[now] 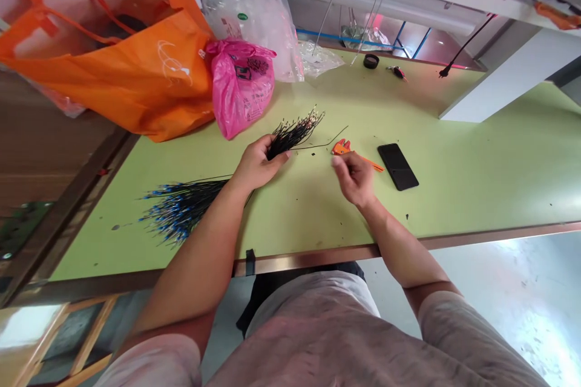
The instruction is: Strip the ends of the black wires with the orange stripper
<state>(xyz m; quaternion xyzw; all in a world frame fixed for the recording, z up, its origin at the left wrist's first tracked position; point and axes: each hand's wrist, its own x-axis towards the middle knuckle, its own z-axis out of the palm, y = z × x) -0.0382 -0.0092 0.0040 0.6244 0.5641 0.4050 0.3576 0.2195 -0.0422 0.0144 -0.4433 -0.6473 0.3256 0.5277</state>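
My left hand [258, 164] is closed around a thick bundle of thin black wires [295, 134]. Bare coppery tips fan out at the bundle's upper right end. Blue ends [170, 211] spread over the table at the lower left, partly behind my left forearm. One wire stands apart from the rest and points right. My right hand [354, 176] is closed, its thumb and fingers curled together; whether anything is between them is hidden. Just beyond it lies an orange wire stripper [341, 146], with its handles partly covered by my right hand.
A black phone [398, 167] lies right of my right hand. An orange bag [136, 72], a pink plastic bag [244, 87] and a clear bag [258, 15] stand at the back left. A black tape roll [371, 61] and a white shelf support [508, 78] are farther back.
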